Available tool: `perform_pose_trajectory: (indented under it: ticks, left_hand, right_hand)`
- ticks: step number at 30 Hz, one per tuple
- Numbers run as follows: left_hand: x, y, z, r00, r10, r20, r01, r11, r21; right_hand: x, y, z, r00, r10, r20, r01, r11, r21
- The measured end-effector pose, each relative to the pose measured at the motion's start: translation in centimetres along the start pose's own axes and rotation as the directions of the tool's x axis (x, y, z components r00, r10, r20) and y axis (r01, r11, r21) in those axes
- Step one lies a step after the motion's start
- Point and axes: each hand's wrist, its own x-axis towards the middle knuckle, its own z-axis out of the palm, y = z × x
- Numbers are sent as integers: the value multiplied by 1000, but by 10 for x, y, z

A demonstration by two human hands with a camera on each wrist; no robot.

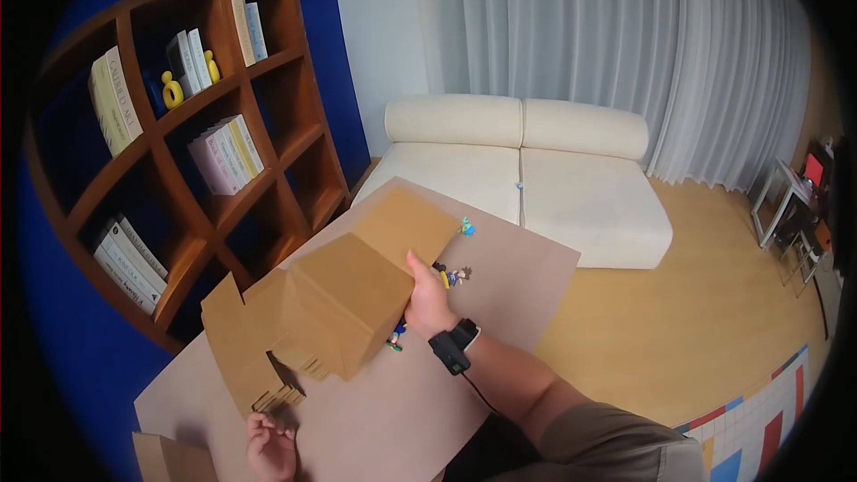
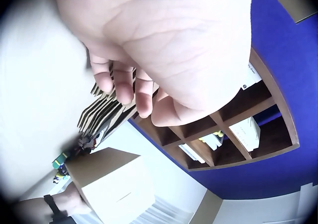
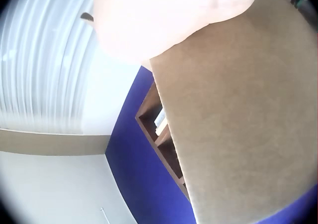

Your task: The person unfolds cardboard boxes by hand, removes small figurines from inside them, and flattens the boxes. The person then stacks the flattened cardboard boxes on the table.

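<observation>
A brown cardboard box stands tilted over the table, with flaps spread at its left and far ends. My right hand holds its right side, thumb up along the cardboard and the other fingers hidden. In the right wrist view, the palm lies against a broad box panel. Slotted cardboard strips lie stacked at the lower left by an open flap. My left hand is just in front of them, fingers loosely curled. The left wrist view shows the strips beyond its fingertips.
Small figurines lie right of the box: a blue one, a dark-haired one and one near the wrist. Another cardboard piece is at the table's lower left. A bookshelf and white sofa stand behind.
</observation>
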Motion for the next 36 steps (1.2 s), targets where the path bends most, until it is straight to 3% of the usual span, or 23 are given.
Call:
perform_pose_trajectory:
  ticks: [2,4,8,10,11,12,13,14,15,16,18,19,21,25,27,31,33,36]
  left_hand:
    - [1,-1,-6,999,-26,33,26,1000,6]
    - [1,-1,-5,997,-49,66,49,999,11]
    - [1,2,-3,993,-76,88,67,992,105]
    - [3,-5,-19,992,-83,93,69,988,141]
    - [6,-13,-43,984,-127,128,97,971,220]
    - [-1,-10,-34,981,-128,145,85,958,273]
    - [-8,-7,-26,978,-129,162,71,944,323]
    - [-11,-8,17,981,-84,178,18,939,345]
    - [-12,-14,25,967,-53,250,-18,962,273]
    - [-14,-13,46,947,-36,318,-53,963,265]
    - [-24,-20,78,998,-51,31,50,998,47]
    - [-24,-22,68,998,-55,35,54,998,45]
    - [-26,-23,33,992,-127,5,124,980,156]
    - [-21,-18,18,993,-93,-70,109,955,275]
    - [-22,-17,25,986,-129,-109,152,962,229]
    - [-22,-17,30,990,-102,-95,125,955,269]
    - [-20,-18,31,992,-91,-92,113,951,287]
    - [-19,-19,32,995,-59,-85,84,943,322]
  right_hand:
    - [9,2,-9,997,-51,-62,53,998,28]
    - [10,-2,-9,988,81,-134,-55,980,190]
    - [2,-8,-9,965,252,-78,-212,918,336]
    - [-24,-20,14,968,246,49,-250,963,98]
    - [-39,-31,32,951,309,-2,-307,948,78]
    - [-39,-23,27,942,335,3,-334,939,82]
    - [-35,-12,19,906,399,141,-414,904,104]
    - [-35,-1,16,852,443,277,-488,865,116]
    - [-53,6,36,908,393,148,-403,914,46]
    - [-58,32,20,947,273,170,-272,962,-32]
    - [-88,56,18,960,169,225,-111,961,-252]
    - [-99,62,15,961,165,221,-107,961,-253]
    - [-117,70,11,903,73,423,128,895,-428]
    - [-114,66,-3,827,131,547,144,891,-431]
    - [-115,61,1,780,-25,626,353,843,-406]
    - [-125,57,9,759,-49,649,384,839,-386]
    - [-123,49,10,536,-120,835,689,635,-351]
    - [-122,48,6,538,-60,841,673,632,-386]
